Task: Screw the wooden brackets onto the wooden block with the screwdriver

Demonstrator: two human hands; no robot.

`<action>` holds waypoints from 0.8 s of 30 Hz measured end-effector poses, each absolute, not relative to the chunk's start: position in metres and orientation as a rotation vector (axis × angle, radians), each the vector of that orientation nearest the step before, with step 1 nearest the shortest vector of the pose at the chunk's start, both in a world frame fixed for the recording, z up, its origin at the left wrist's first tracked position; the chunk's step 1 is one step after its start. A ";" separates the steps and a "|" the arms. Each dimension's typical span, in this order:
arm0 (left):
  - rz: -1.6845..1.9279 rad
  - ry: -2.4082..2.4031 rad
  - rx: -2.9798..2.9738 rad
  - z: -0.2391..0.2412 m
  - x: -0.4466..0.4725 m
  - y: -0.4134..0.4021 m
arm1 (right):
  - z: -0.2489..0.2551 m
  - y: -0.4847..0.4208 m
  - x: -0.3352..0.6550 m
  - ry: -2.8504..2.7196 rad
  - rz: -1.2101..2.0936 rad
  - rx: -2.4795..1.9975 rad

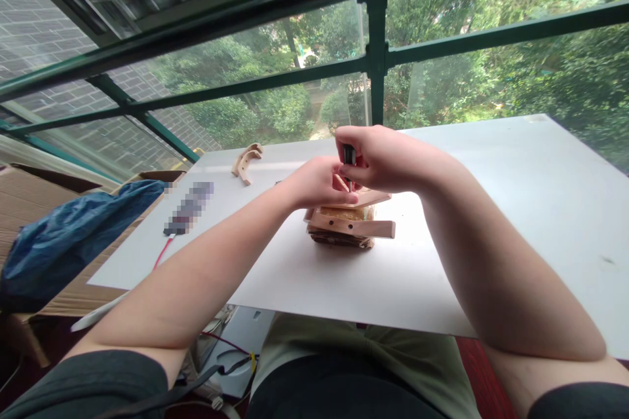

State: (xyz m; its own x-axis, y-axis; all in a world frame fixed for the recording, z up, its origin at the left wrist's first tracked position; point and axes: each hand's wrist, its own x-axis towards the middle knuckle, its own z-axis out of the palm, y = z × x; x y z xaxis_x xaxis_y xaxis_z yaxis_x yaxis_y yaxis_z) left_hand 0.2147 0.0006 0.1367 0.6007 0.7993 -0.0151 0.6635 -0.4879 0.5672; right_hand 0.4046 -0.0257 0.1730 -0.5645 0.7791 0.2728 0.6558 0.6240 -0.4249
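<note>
A small wooden assembly (351,222) of light-coloured parts sits on the white board (515,209) in front of me. My right hand (381,157) is closed in a fist round a black-handled tool (348,156), held upright above the assembly with its tip pointing down at the wood. My left hand (319,183) is closed beside it, fingers pinched at the top of the assembly near the tool's tip. What the left fingers pinch is hidden.
Curved wooden pieces (247,161) lie at the board's far left. A blurred dark object (189,208) with a red cord lies on the left part. A blue cloth (73,229) rests on cardboard boxes (19,203) left of the board. A green window frame (377,59) stands behind.
</note>
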 end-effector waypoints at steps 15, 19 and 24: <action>0.380 1.157 2.414 0.129 0.209 0.011 | 0.174 -0.029 0.405 -2.453 0.452 -1.036; 0.351 1.167 2.365 0.131 0.211 0.010 | 0.174 -0.029 0.405 -2.465 0.420 -1.053; 0.338 1.150 2.319 0.133 0.215 0.004 | 0.173 -0.029 0.405 -2.448 0.375 -1.111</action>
State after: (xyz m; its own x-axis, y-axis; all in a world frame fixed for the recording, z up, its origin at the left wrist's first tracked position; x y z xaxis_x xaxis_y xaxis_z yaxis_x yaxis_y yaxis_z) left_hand 0.2146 0.0044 0.1334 0.6071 0.7945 -0.0089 0.6632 -0.5005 0.5565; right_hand 0.4049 -0.0290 0.1732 -0.5898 0.7626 0.2656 0.6481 0.6432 -0.4078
